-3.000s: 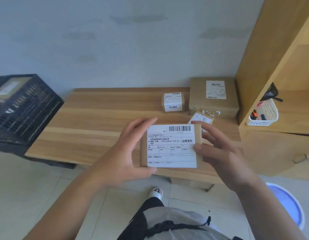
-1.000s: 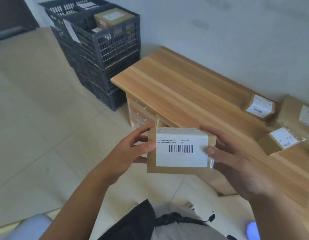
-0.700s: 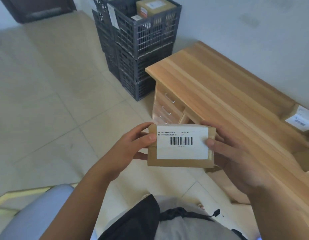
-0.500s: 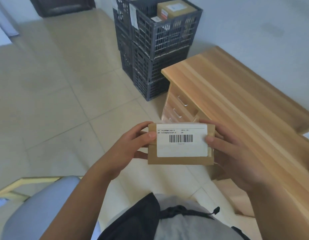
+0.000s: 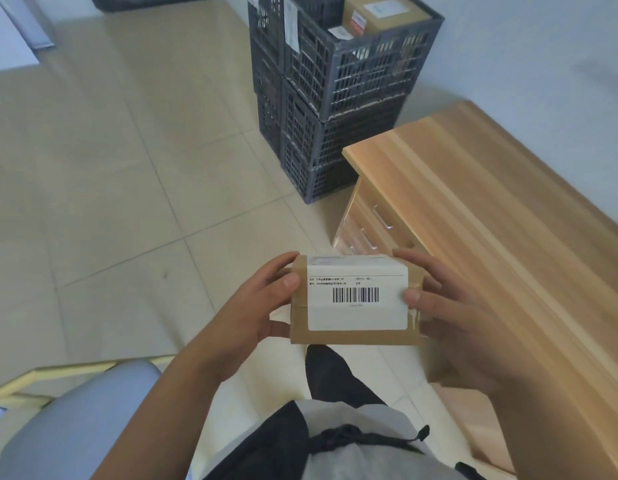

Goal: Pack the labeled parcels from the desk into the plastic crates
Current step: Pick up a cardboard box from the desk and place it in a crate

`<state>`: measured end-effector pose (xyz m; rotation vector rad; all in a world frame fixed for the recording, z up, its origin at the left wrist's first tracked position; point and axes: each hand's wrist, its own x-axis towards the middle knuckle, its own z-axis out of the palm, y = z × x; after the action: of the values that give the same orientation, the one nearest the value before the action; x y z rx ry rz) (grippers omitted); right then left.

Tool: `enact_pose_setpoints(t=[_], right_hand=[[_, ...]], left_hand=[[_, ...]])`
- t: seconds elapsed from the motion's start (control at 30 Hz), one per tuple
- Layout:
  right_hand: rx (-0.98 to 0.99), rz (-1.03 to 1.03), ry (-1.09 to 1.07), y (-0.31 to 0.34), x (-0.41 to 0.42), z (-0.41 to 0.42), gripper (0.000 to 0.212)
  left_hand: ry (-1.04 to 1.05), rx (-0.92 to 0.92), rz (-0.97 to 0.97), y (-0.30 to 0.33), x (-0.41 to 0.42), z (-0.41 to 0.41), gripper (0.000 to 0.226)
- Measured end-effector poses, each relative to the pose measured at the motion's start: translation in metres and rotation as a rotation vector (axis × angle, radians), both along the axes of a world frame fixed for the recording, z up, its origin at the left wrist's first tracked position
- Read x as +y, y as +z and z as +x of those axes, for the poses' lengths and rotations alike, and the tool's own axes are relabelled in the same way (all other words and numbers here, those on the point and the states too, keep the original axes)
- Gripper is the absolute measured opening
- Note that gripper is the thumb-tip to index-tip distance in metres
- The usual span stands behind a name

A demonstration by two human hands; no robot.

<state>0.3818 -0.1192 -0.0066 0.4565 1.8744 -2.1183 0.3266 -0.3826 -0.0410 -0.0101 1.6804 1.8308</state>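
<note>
A small brown cardboard parcel [image 5: 356,301] with a white barcode label is held in front of my body, over the tiled floor. My left hand [image 5: 255,306] grips its left end, thumb on the front face. My right hand [image 5: 442,303] grips its right end the same way. Ahead stands a stack of dark grey plastic crates [image 5: 338,95], left of the wooden desk [image 5: 491,216]. The top crate holds a brown labeled box [image 5: 383,12] and other parcels. The parcels left on the desk are out of view.
Beige tiled floor [image 5: 127,168] stretches to the left and ahead. The desk's drawers [image 5: 373,226] face me just beyond the parcel. A grey rounded seat [image 5: 75,424] with a yellow frame sits at the lower left. A white wall runs behind the crates and desk.
I have turned left from the desk toward the crates with the parcel in both hands. The crate stack now stands nearer the middle, and the desk parcels have left the view.
</note>
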Motion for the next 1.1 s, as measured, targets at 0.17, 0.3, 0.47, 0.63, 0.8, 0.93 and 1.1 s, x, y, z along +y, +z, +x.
enact_pose_setpoints(t=[0.17,0.3,0.47,0.63,0.8,0.93,1.1], right_hand=[[0.017,-0.042,0.079,-0.011,0.017,-0.084,0.051],[0.104,-0.009,0.158,-0.015,0.041,-0.159,0.061],[0.226,-0.060,0.293,-0.015,0.061,-0.249,0.079],[0.143,-0.091,0.318,-0.022,0.062,-0.341,0.094],[0.049,-0.032,0.242,-0.031,0.047,-0.422,0.085],[0.065,0.041,0.242,-0.032,0.033,-0.489,0.071],[0.075,0.097,0.174,-0.020,0.006,-0.575,0.071]], left_hand=[[0.154,-0.114,0.092,0.000,0.014,-0.069,0.052],[0.082,-0.116,0.026,0.009,0.032,-0.146,0.047],[-0.009,-0.120,-0.005,0.023,0.043,-0.234,0.063],[0.106,-0.071,-0.015,0.022,0.037,-0.297,0.053],[0.102,0.051,-0.007,0.013,0.021,-0.368,0.069],[-0.011,0.151,0.015,0.005,0.008,-0.451,0.072],[-0.063,0.122,-0.054,0.003,-0.018,-0.560,0.080]])
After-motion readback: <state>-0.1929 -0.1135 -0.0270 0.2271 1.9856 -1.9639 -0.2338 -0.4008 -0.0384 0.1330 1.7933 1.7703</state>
